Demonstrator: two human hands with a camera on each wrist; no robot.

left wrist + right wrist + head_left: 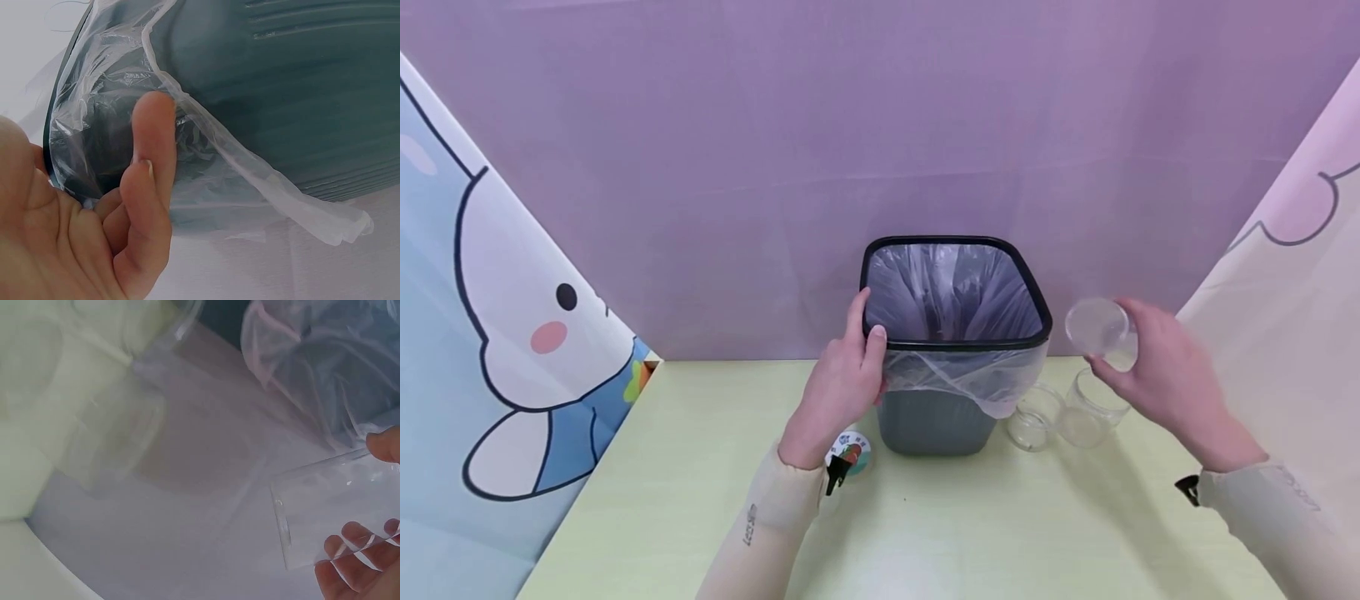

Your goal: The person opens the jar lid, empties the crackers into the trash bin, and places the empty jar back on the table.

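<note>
A grey trash bin (936, 423) with a black rim stands at the table's back, tipped toward me. A clear plastic bag (951, 287) lines it, its edge folded outside. My left hand (842, 375) grips the bin's left rim; in the left wrist view its fingers (153, 137) lie against the bag on the outer wall. To the bin's right, above the table, my right hand (1172, 375) holds a clear plastic jar (1096, 327) on its side. The right wrist view shows the jar (331, 506) between thumb and fingers, nothing visible inside.
Two more clear jars, one (1033, 419) beside the bin and another (1097, 404) farther right, stand on the pale table (970, 533). A round item with a printed top (850, 452) is partly hidden by my left wrist. A purple cloth (737, 208) hangs behind.
</note>
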